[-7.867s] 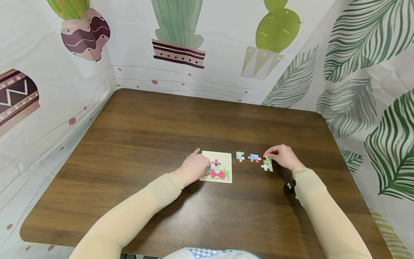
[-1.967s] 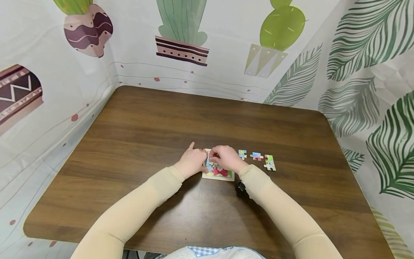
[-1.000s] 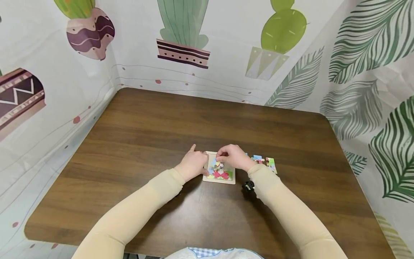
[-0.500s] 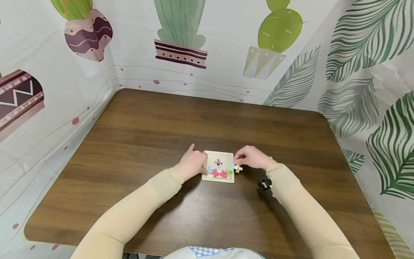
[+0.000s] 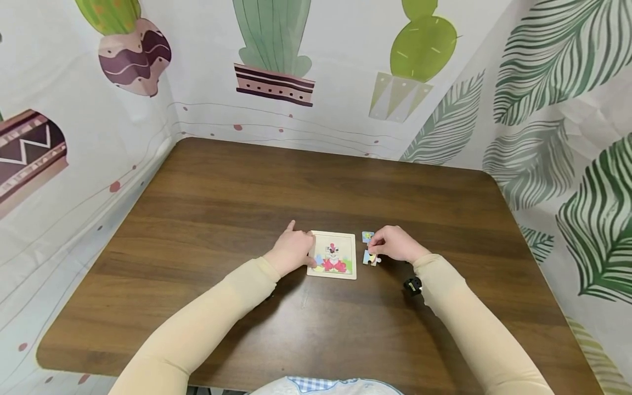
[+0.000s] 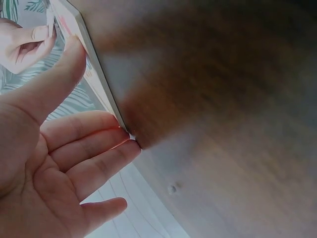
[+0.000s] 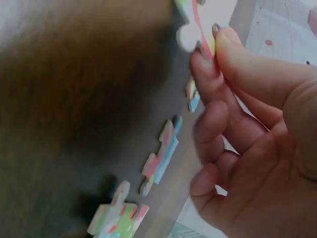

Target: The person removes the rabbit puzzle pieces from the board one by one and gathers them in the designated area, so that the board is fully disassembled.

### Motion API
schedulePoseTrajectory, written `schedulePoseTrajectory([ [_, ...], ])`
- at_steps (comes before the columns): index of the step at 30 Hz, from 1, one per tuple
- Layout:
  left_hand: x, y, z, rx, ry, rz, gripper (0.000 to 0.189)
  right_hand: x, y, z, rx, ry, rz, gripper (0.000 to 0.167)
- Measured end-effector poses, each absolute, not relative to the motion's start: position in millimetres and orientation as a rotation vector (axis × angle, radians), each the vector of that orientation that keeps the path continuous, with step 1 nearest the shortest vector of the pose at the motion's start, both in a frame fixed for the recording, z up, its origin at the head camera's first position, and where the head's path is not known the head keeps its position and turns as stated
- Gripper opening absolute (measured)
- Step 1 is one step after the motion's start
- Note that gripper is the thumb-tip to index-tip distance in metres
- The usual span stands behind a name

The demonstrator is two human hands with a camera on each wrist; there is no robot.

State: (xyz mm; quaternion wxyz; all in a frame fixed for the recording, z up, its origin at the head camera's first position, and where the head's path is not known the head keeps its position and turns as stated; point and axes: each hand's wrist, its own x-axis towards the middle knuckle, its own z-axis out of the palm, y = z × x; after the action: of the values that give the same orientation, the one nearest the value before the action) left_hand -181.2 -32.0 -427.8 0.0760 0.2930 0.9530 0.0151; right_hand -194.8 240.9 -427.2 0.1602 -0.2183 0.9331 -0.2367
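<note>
A square cream puzzle tray (image 5: 320, 240) lies on the table. Inside it, fitted pieces form part of a cartoon animal with pink feet (image 5: 333, 265). My left hand (image 5: 291, 251) is at the tray's left side; in the left wrist view its thumb (image 6: 74, 52) touches the top edge while fairly straight fingers meet the side. Right of the tray, my right hand (image 5: 396, 243) pinches a knobbed jigsaw piece (image 7: 200, 27) between thumb and fingertips, its other fingers curled inward. In the head view this piece shows blue, yellow and pink, close over the table.
One blue jigsaw piece (image 5: 367, 236) lies just right of the tray. The right wrist view shows a pink and blue piece (image 7: 162, 151) and a green and white piece (image 7: 119, 220) on the brown table (image 5: 276, 186). Patterned cloth (image 5: 340, 66) hangs behind the table.
My right hand came from the loose pieces to the tray, then carried a piece rightward off it, now beyond its right edge. My left hand shifted from the tray's face to its left edge.
</note>
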Motion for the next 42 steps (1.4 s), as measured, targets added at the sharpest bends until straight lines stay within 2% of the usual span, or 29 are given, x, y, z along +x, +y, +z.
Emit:
schedulePoseTrajectory([
  [6,-181.6,-31.8,-428.8,0.884,2.852,0.021,0.067,-192.3,235.3,-432.5,-0.632,2.750,-0.655,0.011],
  [20,-182.3,-32.8,-428.7,0.884,2.858,-0.003,0.066,-189.0,233.7,-436.9,-0.551,2.761,-0.715,0.010],
  [29,-182.3,-35.5,-431.6,0.880,2.875,0.016,0.061,-190.8,232.6,-437.4,-0.554,2.745,-0.756,0.011],
  [36,-179.2,-35.8,-429.4,0.843,2.852,0.198,0.045,-190.9,230.0,-437.4,-0.569,2.754,-0.805,0.007],
  [42,-179.4,-34.8,-430.4,0.867,2.843,0.235,0.043,-190.9,220.7,-436.4,-0.538,2.773,-0.793,0.004],
])
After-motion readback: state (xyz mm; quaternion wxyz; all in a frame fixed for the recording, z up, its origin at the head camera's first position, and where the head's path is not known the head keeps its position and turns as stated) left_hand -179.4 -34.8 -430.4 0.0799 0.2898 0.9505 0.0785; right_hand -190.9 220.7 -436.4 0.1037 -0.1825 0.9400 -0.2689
